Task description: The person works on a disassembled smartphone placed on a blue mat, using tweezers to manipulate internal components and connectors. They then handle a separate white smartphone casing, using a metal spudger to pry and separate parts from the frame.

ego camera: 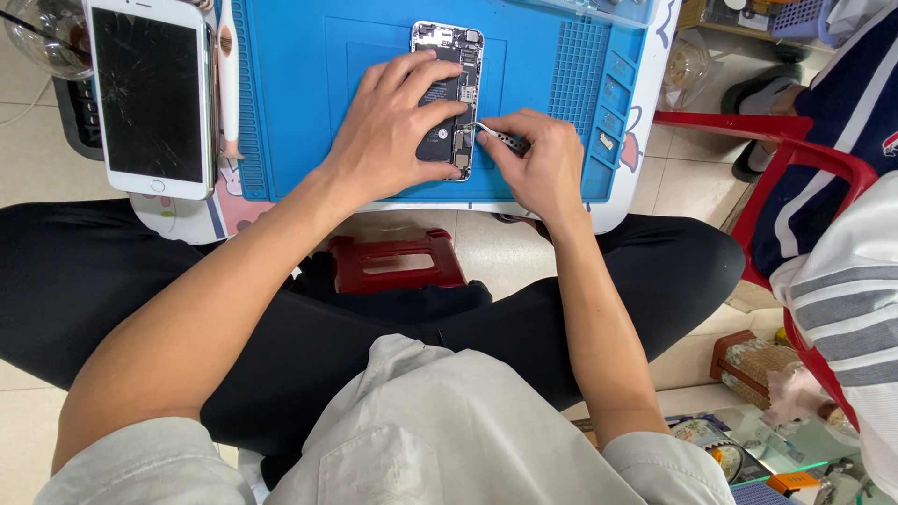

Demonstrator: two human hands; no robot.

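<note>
Opened phone (447,56), circuitry exposed, left hand (398,126) pressing, tweezers (496,134) touching

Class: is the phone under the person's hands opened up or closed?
Opened up: the phone lies on the blue mat with battery and circuit parts exposed, no screen covering it.

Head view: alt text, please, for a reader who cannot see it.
A seated person's left hand steadies an opened phone on a blue work mat while the right hand works metal tweezers into it. A cracked white phone lies at left.
</note>
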